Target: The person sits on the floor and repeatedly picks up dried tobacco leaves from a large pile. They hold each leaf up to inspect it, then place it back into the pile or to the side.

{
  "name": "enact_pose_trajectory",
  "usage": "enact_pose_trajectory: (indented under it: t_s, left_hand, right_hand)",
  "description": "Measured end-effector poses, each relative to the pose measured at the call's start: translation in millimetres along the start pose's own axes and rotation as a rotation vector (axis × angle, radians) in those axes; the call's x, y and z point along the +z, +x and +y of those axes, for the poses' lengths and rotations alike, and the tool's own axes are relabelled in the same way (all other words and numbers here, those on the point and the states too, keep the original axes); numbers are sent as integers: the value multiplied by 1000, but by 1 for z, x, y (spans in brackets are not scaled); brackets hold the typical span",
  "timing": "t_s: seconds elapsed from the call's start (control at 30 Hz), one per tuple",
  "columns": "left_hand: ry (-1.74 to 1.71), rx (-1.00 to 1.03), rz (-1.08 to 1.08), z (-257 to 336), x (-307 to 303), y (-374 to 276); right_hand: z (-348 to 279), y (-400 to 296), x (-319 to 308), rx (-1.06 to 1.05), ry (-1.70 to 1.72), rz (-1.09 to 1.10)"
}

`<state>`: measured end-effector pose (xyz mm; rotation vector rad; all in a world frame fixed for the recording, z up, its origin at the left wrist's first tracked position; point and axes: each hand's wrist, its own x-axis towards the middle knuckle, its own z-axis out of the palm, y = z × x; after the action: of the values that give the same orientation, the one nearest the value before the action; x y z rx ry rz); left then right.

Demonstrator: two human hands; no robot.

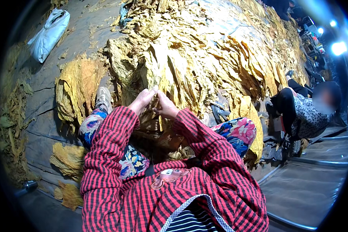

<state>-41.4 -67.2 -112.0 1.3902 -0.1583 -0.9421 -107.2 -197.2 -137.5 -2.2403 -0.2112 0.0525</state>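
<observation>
My left hand [143, 100] and my right hand [166, 106] come together in front of me, their fingertips close to each other. Both are at the near edge of a heap of dried yellow-brown leaves [174, 66], which look like tobacco. Darker leaf [150, 119] shows below and between my hands. Whether my fingers grip a leaf or only touch it, I cannot tell. Left of my shoe [103, 98] lies a separate bundle of flattened leaves [78, 87]. More large leaves [250, 116] hang beside my right knee.
A white plastic sack [50, 34] lies on the dark ground sheet [84, 29] at far left. Loose leaves [68, 159] are near my left side. Another person [310, 110] sits close by on the right, near a ribbed dark surface [304, 179]. Bright lamps [338, 48] shine at upper right.
</observation>
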Motion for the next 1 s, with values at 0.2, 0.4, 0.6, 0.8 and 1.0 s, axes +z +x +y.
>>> enact_pose_trajectory:
  t_s: [0.2,0.4,0.6,0.8,1.0]
  left_hand:
    - [-181,188,234,15,14,-15]
    - [-217,-10,209,14,8,-34]
    - [-319,308,392,68,19,-43]
    - [-356,364,441,84,10,-49]
    - [-216,163,386,48,12,-30]
  right_hand:
    - [-44,-1,-29,-38,142,-21]
    - [-7,8,-85,-21,-226,412]
    - [41,-11,-40,291,-148,45]
    - [13,-8,9,137,-450,157]
    - [16,-4,-1,70,-219,83]
